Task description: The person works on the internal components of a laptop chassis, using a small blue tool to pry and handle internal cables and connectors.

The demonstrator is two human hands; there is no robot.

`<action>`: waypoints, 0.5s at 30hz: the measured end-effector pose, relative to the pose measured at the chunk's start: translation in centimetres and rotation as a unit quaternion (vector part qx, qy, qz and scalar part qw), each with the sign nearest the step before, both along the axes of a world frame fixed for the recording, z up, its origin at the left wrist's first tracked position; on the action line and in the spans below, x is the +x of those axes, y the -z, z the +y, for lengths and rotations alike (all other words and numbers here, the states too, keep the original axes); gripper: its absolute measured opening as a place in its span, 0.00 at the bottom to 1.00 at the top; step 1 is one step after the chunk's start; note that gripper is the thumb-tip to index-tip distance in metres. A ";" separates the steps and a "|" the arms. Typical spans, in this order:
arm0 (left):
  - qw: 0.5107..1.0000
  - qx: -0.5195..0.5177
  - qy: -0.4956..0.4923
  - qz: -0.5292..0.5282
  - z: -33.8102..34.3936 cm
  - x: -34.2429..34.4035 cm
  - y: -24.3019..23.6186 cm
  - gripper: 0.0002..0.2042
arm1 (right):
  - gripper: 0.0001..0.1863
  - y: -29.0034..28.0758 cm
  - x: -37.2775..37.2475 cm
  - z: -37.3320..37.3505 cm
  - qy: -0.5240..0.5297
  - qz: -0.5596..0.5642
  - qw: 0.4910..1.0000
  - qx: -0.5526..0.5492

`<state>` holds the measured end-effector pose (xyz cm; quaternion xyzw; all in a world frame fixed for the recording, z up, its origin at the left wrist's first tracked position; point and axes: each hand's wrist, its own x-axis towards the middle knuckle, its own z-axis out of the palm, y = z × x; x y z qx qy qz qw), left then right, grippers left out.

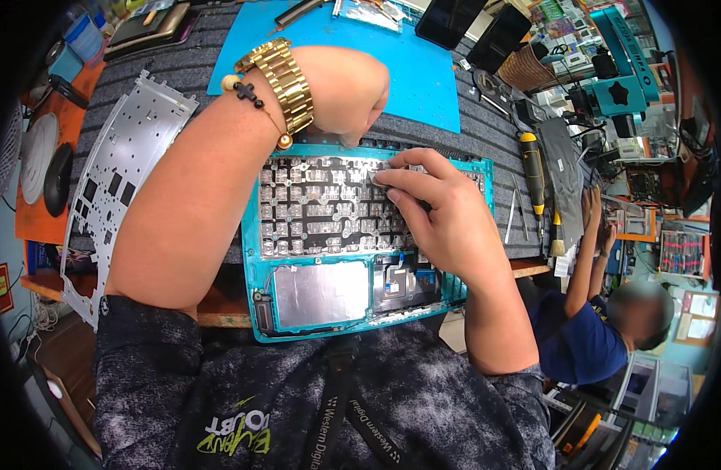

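Observation:
A teal laptop top case [254, 262] lies inner side up in front of me, its near edge against my shirt. The silver-and-black back of its keyboard [321, 205] fills the far part, with a silver touchpad panel [321, 294] nearer. My left hand [348, 92] is curled over the far edge of the case, its fingers mostly hidden behind the hand. Over the right half of the keyboard back, my right hand [446, 207] has thumb and fingertips drawn together. Whatever lies between those fingertips is too small to tell.
A perforated metal plate [133, 117] leans at left. Beyond the case is a blue mat [423, 82] on a ribbed grey cloth. To the right lie tweezers [511, 215], a yellow-black screwdriver [533, 168] and a brush [558, 239]. Another person [583, 329] works at right.

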<state>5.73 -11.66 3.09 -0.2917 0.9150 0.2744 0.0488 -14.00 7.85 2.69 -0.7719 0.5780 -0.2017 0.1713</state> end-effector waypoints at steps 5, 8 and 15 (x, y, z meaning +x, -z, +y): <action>1.000 -0.001 0.006 0.008 0.1 -0.1 -0.1 0.09 | 0.12 0.6 0.4 0.5 0.024 0.010 1.000 -0.012; 1.000 -0.022 0.019 0.011 0.2 -0.3 -0.1 0.08 | 0.09 1.4 0.8 0.7 0.041 0.029 0.998 -0.038; 0.999 -0.033 0.022 0.024 0.3 -0.4 0.2 0.08 | 0.11 2.2 1.3 0.9 0.038 0.071 0.994 -0.077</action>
